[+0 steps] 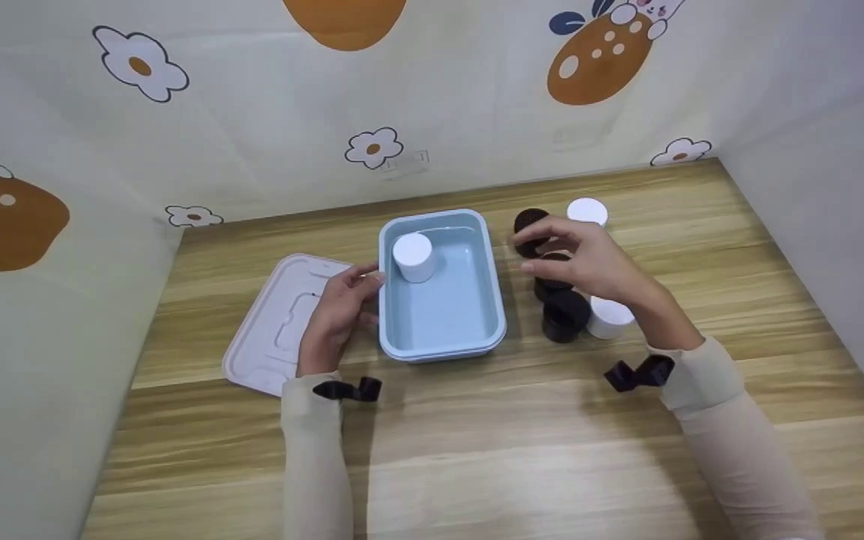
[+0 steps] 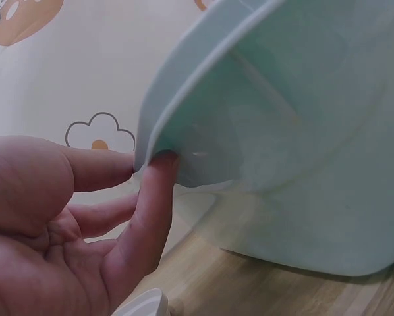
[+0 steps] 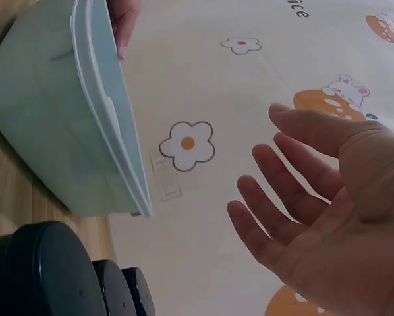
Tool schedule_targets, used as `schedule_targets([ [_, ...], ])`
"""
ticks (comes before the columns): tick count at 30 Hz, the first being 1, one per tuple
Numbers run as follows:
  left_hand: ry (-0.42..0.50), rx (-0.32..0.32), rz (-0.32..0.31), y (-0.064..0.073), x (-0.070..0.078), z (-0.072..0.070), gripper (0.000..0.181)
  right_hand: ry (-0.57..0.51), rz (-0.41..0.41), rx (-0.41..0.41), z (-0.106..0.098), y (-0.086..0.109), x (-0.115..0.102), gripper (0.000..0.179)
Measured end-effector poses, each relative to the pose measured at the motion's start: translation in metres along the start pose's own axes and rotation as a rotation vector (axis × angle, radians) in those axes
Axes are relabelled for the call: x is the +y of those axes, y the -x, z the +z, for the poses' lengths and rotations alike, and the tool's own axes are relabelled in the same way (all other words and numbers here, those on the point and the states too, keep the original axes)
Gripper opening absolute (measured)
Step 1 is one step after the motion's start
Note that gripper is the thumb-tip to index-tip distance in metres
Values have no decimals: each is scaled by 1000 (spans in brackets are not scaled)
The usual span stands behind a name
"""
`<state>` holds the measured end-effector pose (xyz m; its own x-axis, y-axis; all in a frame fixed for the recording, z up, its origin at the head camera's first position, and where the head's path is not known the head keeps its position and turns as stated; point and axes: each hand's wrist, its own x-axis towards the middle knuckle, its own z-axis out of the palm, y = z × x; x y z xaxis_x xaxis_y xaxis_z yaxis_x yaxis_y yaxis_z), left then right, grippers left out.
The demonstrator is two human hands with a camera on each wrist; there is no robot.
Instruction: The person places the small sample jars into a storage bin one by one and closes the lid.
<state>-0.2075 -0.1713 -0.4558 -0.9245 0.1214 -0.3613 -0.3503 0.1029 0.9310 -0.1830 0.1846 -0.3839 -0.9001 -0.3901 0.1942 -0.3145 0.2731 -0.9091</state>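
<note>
A light blue plastic tub [image 1: 443, 351] holds one white cylindrical container [image 1: 414, 255] near its far left corner. My left hand [image 1: 338, 307] pinches the tub's left rim between thumb and finger, as the left wrist view shows at the rim [image 2: 203, 72]. To the right of the tub, my right hand [image 1: 589, 259] hovers above a group of black containers [image 1: 565, 315], fingers loosely spread and apart from them. Nothing lies in its grasp in the right wrist view, where the palm [image 3: 348, 243] is bare.
Two white containers stand by the black ones, one behind [image 1: 587, 211] and one in front [image 1: 610, 318]. A pale lid [image 1: 259, 352] lies left of the tub, partly under my left arm. Patterned sheeting [image 1: 267, 135] walls in the wooden table [image 1: 477, 450] at back and sides.
</note>
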Motion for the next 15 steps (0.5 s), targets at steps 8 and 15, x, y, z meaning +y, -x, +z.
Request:
schedule_targets([
  [8,20,-9,7,0,-1,-1,43,-82,-108,8,-26,26,28,35],
  [15,17,-8,6,0,-1,-1,43,-121,-99,-9,-44,44,53,42],
])
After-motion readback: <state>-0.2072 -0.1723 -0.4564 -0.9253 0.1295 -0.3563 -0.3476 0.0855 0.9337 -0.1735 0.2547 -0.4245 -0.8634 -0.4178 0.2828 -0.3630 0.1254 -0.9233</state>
